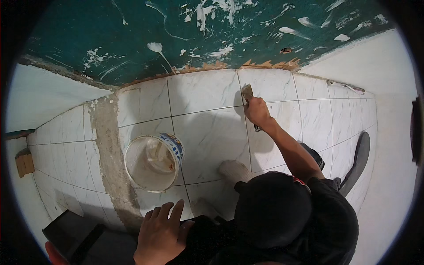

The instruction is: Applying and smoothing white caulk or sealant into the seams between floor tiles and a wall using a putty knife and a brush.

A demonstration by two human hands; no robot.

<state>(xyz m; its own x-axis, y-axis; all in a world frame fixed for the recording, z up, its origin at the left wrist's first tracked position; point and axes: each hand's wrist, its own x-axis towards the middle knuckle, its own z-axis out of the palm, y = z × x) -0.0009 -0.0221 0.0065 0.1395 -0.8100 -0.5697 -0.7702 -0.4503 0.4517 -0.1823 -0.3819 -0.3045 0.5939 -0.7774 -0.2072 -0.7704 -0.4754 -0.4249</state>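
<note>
My left hand [161, 234] comes in at the lower edge with its fingers apart, holding nothing that shows. Beyond it stands a white bucket [132, 174] with a blue patterned outside and pale residue inside. My right hand is out of the picture. A crouching co-worker in a black cap [274, 212] and dark shirt fills the lower middle. The co-worker's right hand [258, 112] grips a putty knife [247, 90], its blade over the white floor tiles [203, 88] near the green wall.
The green wall [132, 26] carries white smears and has a ragged brown lower edge. A bare cement strip [106, 137] crosses the tiles. A long narrow tool [346, 85] lies by the right wall, near a grey curved object [358, 159]. Brown block [24, 163] sits far left.
</note>
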